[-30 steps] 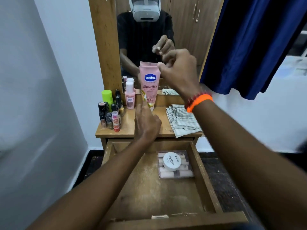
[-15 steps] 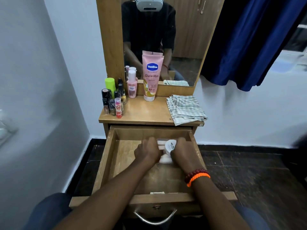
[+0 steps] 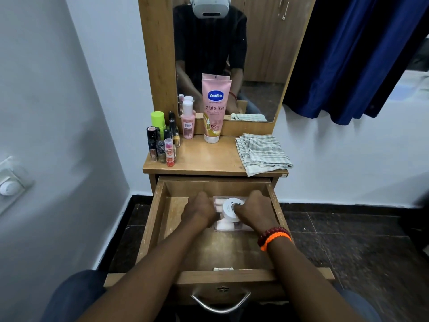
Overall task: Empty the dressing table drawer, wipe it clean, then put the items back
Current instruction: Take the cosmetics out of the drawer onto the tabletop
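Observation:
The wooden drawer (image 3: 151,228) stands pulled out below the dressing table top (image 3: 204,159). At its back right lies a clear plastic box (image 3: 232,226) of pale pink rolls with a round white jar (image 3: 229,209) on top. My left hand (image 3: 199,211) grips the box's left side. My right hand (image 3: 255,212), with orange and red bands at the wrist, grips the right side and touches the jar. A pink Vaseline tube (image 3: 213,108) stands upright against the mirror.
On the top's left stand a small pink bottle (image 3: 187,119), a green-capped bottle (image 3: 158,120) and several small cosmetics (image 3: 162,145). A folded checked cloth (image 3: 262,153) lies on the right. A blue curtain (image 3: 348,54) hangs at the right. The metal drawer handle (image 3: 220,303) faces me.
A second ago both hands were up at the pink tube on the top. They came down into the drawer and now hold the clear box at both sides.

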A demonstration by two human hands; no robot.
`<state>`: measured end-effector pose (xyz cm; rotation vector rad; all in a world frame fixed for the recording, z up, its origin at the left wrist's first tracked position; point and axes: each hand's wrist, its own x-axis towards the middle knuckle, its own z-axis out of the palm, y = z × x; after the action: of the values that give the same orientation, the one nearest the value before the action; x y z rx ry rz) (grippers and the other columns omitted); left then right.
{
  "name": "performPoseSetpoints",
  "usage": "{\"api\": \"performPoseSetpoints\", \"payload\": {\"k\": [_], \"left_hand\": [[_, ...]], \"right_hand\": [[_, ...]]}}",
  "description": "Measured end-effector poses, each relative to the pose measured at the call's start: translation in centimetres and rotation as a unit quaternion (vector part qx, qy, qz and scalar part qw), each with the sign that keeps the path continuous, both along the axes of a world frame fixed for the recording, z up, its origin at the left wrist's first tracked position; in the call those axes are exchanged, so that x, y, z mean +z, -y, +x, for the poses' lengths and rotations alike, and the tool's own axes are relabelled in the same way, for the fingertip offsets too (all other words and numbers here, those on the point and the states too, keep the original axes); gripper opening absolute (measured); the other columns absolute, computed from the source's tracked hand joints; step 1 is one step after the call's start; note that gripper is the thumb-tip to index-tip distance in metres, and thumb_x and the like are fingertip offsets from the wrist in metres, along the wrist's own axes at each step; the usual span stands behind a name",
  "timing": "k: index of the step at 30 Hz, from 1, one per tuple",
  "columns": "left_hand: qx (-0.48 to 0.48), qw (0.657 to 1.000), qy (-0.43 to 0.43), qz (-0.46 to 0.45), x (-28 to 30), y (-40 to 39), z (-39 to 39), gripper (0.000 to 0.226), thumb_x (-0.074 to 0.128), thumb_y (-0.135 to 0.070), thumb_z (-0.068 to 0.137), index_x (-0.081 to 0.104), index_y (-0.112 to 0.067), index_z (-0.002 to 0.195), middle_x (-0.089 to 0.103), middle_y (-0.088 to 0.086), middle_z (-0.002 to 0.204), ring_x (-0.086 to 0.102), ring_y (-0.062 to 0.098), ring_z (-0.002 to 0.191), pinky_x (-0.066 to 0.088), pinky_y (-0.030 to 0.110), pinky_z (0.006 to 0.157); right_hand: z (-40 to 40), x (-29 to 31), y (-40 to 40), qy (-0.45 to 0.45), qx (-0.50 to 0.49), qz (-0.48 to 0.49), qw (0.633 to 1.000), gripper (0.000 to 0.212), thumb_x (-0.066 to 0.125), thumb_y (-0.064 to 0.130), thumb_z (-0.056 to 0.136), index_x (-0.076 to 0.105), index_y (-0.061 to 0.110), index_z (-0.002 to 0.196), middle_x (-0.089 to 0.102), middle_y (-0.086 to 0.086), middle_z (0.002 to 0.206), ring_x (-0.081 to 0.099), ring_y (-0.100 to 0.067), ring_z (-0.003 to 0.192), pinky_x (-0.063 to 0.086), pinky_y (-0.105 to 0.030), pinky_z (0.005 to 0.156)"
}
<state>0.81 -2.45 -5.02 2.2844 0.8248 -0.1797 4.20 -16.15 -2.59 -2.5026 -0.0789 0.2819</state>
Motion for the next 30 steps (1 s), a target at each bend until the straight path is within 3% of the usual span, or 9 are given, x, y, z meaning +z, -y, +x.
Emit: {"api": "performPoseSetpoints", "payload": {"k": [2, 5, 9, 11, 17, 23, 26, 28, 30], "left_hand": [[0.011, 1.000, 0.008, -0.007, 0.3, 0.3, 0.1, 0.027, 0.086, -0.027, 0.069, 0.066, -0.014, 0.083, 0.072, 0.015, 0.108, 0.071, 0.030, 0.094, 0.054, 0.034, 0.070], [0.030, 0.999, 0.025, -0.024, 0.4, 0.4, -0.2, 0.033, 0.084, -0.015, 0.074, 0.069, -0.009, 0.102, 0.069, 0.015, 0.116, 0.069, 0.031, 0.103, 0.049, 0.031, 0.068], [0.055, 0.997, 0.036, -0.045, 0.4, -0.2, -1.0, 0.045, 0.079, -0.009, 0.078, 0.061, -0.007, 0.120, 0.066, 0.017, 0.124, 0.066, 0.033, 0.108, 0.052, 0.033, 0.075], [0.060, 0.995, 0.051, -0.054, 1.0, -0.8, -1.9, 0.047, 0.080, -0.009, 0.080, 0.059, -0.007, 0.122, 0.066, 0.016, 0.122, 0.067, 0.032, 0.105, 0.052, 0.033, 0.072], [0.012, 0.992, 0.126, 0.011, 4.1, -2.1, -4.8, 0.014, 0.083, -0.012, 0.080, 0.077, -0.001, 0.073, 0.075, 0.012, 0.073, 0.073, 0.025, 0.071, 0.063, 0.042, 0.070], [0.021, 0.978, 0.195, 0.073, 7.9, -2.7, -4.8, 0.012, 0.077, -0.015, 0.077, 0.074, -0.004, 0.072, 0.070, 0.010, 0.066, 0.069, 0.027, 0.068, 0.055, 0.036, 0.058], [0.047, 0.969, 0.230, 0.072, 9.9, -2.9, -2.5, 0.010, 0.073, -0.010, 0.078, 0.070, 0.000, 0.080, 0.068, 0.019, 0.079, 0.066, 0.033, 0.076, 0.032, 0.028, 0.045], [0.057, 0.964, 0.251, 0.062, 11.1, -2.8, -1.0, 0.014, 0.074, -0.008, 0.081, 0.068, 0.001, 0.089, 0.070, 0.022, 0.093, 0.067, 0.035, 0.085, 0.034, 0.029, 0.049], [0.076, 0.960, 0.260, 0.066, 11.9, -2.7, 0.4, 0.023, 0.073, -0.006, 0.085, 0.066, 0.001, 0.105, 0.070, 0.017, 0.107, 0.066, 0.035, 0.099, 0.039, 0.030, 0.060]], "right_hand": [[0.6, 0.2, -0.2, -0.017, -0.014, 0.008, 1.000, 0.039, 0.073, 0.022, 0.087, 0.057, 0.002, 0.118, 0.062, -0.022, 0.125, 0.063, -0.036, 0.104, 0.044, -0.030, 0.075], [1.2, 0.3, -0.1, -0.024, -0.035, 0.031, 0.999, 0.041, 0.080, 0.019, 0.080, 0.062, 0.000, 0.112, 0.068, -0.021, 0.118, 0.067, -0.035, 0.103, 0.049, -0.031, 0.074], [0.6, 0.0, -0.1, -0.038, -0.061, 0.080, 0.994, 0.056, 0.092, 0.023, 0.066, 0.063, -0.001, 0.108, 0.072, -0.019, 0.109, 0.071, -0.036, 0.097, 0.058, -0.038, 0.074], [0.0, -0.1, 0.1, -0.047, -0.072, 0.105, 0.991, 0.062, 0.095, 0.026, 0.065, 0.063, -0.001, 0.111, 0.070, -0.015, 0.111, 0.070, -0.035, 0.102, 0.054, -0.034, 0.073], [-1.7, 1.9, -0.2, -0.010, -0.040, 0.139, 0.989, 0.050, 0.093, 0.034, 0.060, 0.070, 0.002, 0.091, 0.075, -0.014, 0.092, 0.069, -0.023, 0.077, 0.033, -0.022, 0.047], [-0.6, 8.6, -1.2, 0.040, -0.001, 0.125, 0.991, 0.057, 0.095, 0.039, 0.061, 0.065, 0.003, 0.095, 0.072, -0.011, 0.090, 0.064, -0.022, 0.078, 0.030, -0.026, 0.047], [2.8, 10.9, -3.1, 0.042, -0.005, 0.129, 0.991, 0.072, 0.097, 0.039, 0.059, 0.066, 0.002, 0.113, 0.072, -0.014, 0.108, 0.068, -0.028, 0.096, 0.048, -0.029, 0.058], [5.2, 12.0, -4.5, 0.038, -0.009, 0.132, 0.991, 0.077, 0.098, 0.037, 0.058, 0.065, 0.003, 0.118, 0.071, -0.014, 0.117, 0.067, -0.033, 0.107, 0.060, -0.040, 0.082], [7.3, 12.6, -5.8, 0.024, -0.006, 0.140, 0.990, 0.079, 0.098, 0.034, 0.059, 0.064, 0.002, 0.123, 0.069, -0.016, 0.123, 0.066, -0.035, 0.112, 0.059, -0.042, 0.090]]}}
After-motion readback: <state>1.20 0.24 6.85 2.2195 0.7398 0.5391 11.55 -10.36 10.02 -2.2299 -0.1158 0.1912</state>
